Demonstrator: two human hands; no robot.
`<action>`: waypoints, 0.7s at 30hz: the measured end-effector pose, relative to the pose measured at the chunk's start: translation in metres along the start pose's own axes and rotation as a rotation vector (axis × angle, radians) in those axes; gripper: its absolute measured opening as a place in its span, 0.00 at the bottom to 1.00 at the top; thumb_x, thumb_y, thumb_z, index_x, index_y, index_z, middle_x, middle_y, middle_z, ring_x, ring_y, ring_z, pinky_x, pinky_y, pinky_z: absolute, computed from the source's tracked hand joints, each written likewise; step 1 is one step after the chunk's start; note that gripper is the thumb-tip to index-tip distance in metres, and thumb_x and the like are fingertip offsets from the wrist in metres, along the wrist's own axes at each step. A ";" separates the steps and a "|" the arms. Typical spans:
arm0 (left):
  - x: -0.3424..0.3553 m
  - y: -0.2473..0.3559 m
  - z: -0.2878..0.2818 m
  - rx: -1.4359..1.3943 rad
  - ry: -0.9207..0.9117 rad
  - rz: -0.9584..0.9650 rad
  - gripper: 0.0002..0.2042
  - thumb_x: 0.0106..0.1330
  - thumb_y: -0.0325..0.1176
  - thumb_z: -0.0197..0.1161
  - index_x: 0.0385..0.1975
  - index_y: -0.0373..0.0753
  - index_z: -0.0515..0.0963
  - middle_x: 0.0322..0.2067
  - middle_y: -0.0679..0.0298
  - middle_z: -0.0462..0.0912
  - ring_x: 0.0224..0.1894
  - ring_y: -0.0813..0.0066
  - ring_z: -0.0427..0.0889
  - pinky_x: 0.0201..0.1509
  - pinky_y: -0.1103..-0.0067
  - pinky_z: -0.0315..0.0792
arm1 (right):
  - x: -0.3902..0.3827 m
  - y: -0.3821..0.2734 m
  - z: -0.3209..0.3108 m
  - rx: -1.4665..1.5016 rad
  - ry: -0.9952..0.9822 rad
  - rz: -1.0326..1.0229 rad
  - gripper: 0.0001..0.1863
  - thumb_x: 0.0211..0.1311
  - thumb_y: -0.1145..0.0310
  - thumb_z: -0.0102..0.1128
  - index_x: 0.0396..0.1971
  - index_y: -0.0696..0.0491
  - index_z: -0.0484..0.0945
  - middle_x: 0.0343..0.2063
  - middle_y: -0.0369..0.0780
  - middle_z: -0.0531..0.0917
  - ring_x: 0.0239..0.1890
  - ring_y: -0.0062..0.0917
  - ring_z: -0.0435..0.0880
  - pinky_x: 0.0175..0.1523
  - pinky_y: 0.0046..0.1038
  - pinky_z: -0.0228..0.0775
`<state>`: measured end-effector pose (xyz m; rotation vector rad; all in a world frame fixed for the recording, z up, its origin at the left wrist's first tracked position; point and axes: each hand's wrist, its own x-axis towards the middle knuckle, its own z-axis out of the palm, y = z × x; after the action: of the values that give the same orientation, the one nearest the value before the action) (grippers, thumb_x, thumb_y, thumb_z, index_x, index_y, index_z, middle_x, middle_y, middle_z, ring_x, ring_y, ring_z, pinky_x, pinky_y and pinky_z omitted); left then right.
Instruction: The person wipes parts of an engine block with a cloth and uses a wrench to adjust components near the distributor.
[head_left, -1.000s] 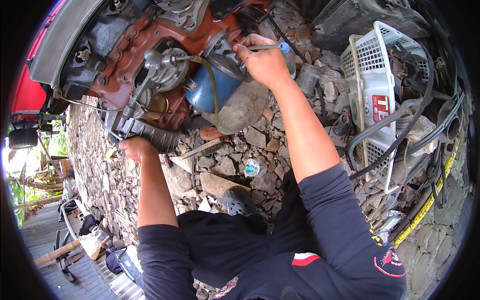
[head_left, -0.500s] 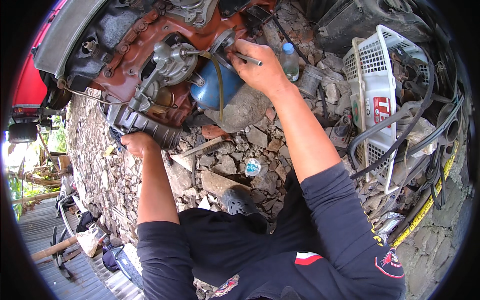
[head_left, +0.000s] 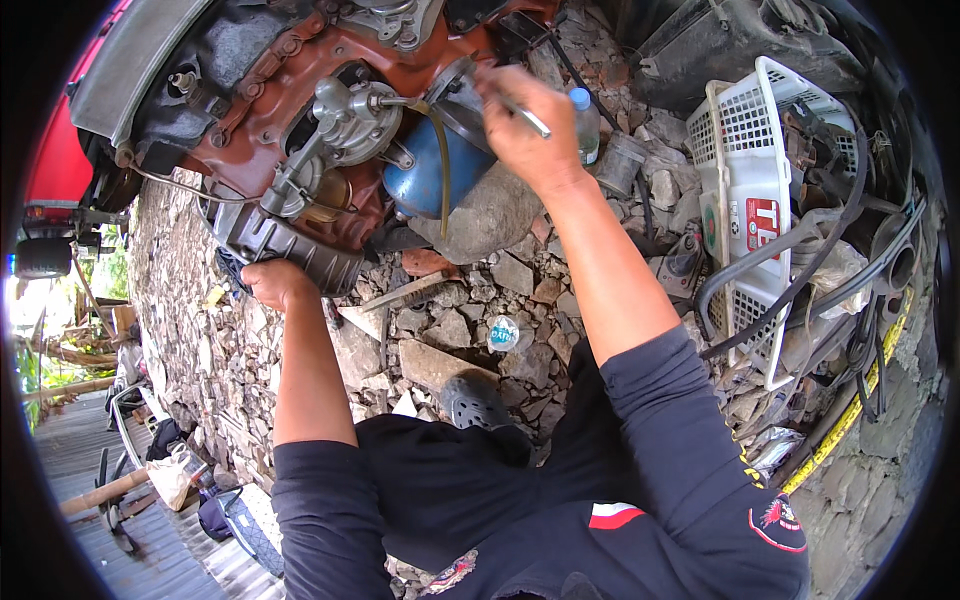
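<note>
Left hand (head_left: 275, 283) grips the ribbed black engine casing (head_left: 290, 245). Right hand (head_left: 520, 130) holds a thin metal tool (head_left: 527, 117) beside the blue cylindrical filter (head_left: 430, 170). Brace the casing steadily.

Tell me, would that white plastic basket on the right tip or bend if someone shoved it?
The white basket would probably flex, since its walls are thin open lattice. It likely would not slide freely: black hoses drape across it, and it sits on uneven stones. It already leans, so a push might rock it.
</note>
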<state>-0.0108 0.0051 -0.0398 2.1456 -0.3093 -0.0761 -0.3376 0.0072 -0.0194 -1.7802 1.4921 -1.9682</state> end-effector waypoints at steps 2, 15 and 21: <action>0.003 -0.003 -0.001 0.007 0.000 0.016 0.37 0.63 0.50 0.26 0.40 0.18 0.75 0.43 0.34 0.75 0.48 0.41 0.74 0.57 0.59 0.63 | 0.006 -0.003 -0.005 0.224 0.124 0.301 0.06 0.54 0.73 0.60 0.32 0.54 0.80 0.29 0.43 0.84 0.33 0.28 0.85 0.36 0.25 0.75; -0.007 0.001 -0.003 0.000 0.044 0.022 0.38 0.63 0.52 0.25 0.41 0.19 0.75 0.41 0.34 0.76 0.46 0.41 0.75 0.55 0.58 0.65 | 0.007 0.010 -0.004 0.672 -0.145 0.733 0.09 0.58 0.69 0.58 0.31 0.61 0.77 0.25 0.40 0.83 0.16 0.15 0.74 0.23 0.17 0.64; 0.009 -0.005 0.006 -0.018 0.048 0.001 0.37 0.63 0.52 0.27 0.41 0.20 0.75 0.42 0.36 0.76 0.46 0.41 0.75 0.55 0.59 0.66 | -0.006 0.027 0.009 0.533 -0.104 0.737 0.08 0.59 0.69 0.57 0.30 0.60 0.77 0.25 0.40 0.83 0.16 0.15 0.73 0.23 0.18 0.64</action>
<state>-0.0026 0.0005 -0.0471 2.1260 -0.2806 -0.0263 -0.3420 -0.0077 -0.0436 -0.9149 1.1838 -1.6295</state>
